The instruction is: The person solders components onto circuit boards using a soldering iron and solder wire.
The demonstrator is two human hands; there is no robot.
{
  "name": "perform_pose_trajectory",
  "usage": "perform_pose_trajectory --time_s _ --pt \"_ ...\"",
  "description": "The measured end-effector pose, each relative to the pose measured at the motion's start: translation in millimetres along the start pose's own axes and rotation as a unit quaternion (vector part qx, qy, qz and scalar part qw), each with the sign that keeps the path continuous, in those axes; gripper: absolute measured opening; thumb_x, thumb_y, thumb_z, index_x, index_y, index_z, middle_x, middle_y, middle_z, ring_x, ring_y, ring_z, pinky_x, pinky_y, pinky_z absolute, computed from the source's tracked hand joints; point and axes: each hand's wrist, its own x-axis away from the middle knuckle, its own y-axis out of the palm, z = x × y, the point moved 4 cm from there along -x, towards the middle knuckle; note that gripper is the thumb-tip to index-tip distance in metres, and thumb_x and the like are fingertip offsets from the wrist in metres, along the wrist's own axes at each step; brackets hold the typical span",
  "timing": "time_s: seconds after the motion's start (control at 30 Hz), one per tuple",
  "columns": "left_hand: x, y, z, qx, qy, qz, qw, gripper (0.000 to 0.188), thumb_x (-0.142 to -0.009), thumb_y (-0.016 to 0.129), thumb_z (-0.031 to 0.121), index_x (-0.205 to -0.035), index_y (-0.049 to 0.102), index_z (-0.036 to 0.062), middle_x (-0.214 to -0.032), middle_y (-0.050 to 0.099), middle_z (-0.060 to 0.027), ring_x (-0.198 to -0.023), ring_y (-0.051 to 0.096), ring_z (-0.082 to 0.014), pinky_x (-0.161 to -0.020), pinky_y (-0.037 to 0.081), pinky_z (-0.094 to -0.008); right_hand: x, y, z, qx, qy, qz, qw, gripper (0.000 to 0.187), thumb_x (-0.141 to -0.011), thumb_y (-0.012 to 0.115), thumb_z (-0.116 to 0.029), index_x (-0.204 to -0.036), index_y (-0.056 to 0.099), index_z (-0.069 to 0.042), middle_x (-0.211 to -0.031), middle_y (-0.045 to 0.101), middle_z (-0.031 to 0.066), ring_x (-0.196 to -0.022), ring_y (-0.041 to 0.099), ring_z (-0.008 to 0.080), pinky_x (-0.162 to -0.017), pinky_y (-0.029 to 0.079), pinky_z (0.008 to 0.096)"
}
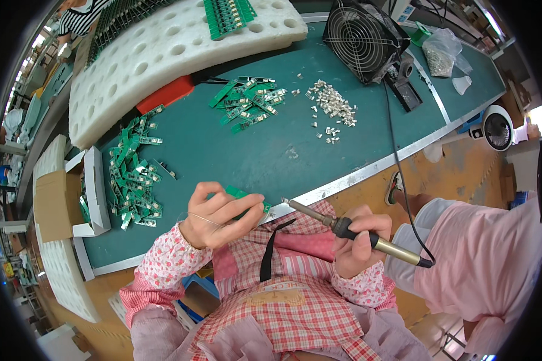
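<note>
My left hand (220,216) is closed on a small green circuit board (239,194) near the front edge of the green work table. A thin pale strand lies across the back of this hand; what it is I cannot make out. In my right hand (364,237) is a soldering iron (343,227), gripped around its dark and brass-coloured handle. Its tip points left toward the board, with a small gap between them. From the handle's end a black cord (403,186) runs up and over the table edge.
Loose circuit boards lie in a heap (132,174) at left and another (247,102) farther back. Small metal parts (332,103) are scattered right of centre. A black fan (360,39), white foam block (180,54) and cardboard box (59,204) stand around. Someone in pink (482,259) is close at right.
</note>
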Motion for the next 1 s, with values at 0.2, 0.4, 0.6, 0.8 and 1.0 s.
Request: perform_pose_trajectory --time_s 0.2,0.4,0.6,0.8,1.0 --pt "1 3 -1 -0.004 -0.007 -0.003 1.000 0.031 -0.072 0.081 0.005 -0.099 0.068 0.0127 -0.106 0.073 0.0005 -0.061 0.050 -0.0106 -0.071 0.043 -0.0316 2 -4 3 -0.022 -0.078 -0.054 0.995 0.017 -0.097 0.054 -0.017 -0.101 0.050 -0.001 -0.067 0.056 0.0078 -0.057 0.054 0.0109 -0.052 0.048 0.0240" --pt "2 3 -1 -0.001 -0.010 -0.002 1.000 0.030 -0.072 0.082 0.005 -0.098 0.069 0.0124 -0.106 0.074 0.0004 -0.062 0.051 -0.0109 -0.071 0.043 -0.0315 3 -4 3 -0.001 -0.091 -0.063 0.994 0.017 -0.096 0.056 -0.017 -0.099 0.054 -0.001 -0.061 0.060 0.0048 -0.060 0.055 0.0138 -0.054 0.049 0.0270" --pt "3 4 0 -0.001 -0.004 -0.004 1.000 0.029 -0.073 0.080 0.005 -0.099 0.069 0.0118 -0.106 0.074 -0.0003 -0.063 0.052 -0.0109 -0.071 0.043 -0.0318 6 -4 5 -0.004 -0.087 -0.058 0.995 0.016 -0.094 0.058 -0.016 -0.099 0.056 0.000 -0.059 0.060 0.0036 -0.061 0.054 0.0141 -0.054 0.048 0.0273" --pt "1 3 0 0.002 -0.005 -0.007 1.000 0.030 -0.074 0.080 0.005 -0.100 0.068 0.0118 -0.107 0.074 -0.0004 -0.063 0.052 -0.0108 -0.072 0.043 -0.0319 4 -3 3 0.006 -0.082 -0.069 0.994 0.016 -0.094 0.058 -0.016 -0.098 0.056 -0.001 -0.061 0.061 0.0042 -0.060 0.054 0.0143 -0.053 0.047 0.0272" --pt "4 3 3 -0.010 0.025 -0.006 1.000 0.029 -0.074 0.080 0.006 -0.100 0.068 0.0122 -0.108 0.073 -0.0002 -0.064 0.053 -0.0097 -0.072 0.044 -0.0310 -3 -9 3 0.009 0.020 -0.068 0.997 0.015 -0.094 0.059 -0.016 -0.097 0.057 -0.002 -0.070 0.057 0.0074 -0.058 0.054 0.0139 -0.052 0.045 0.0275"
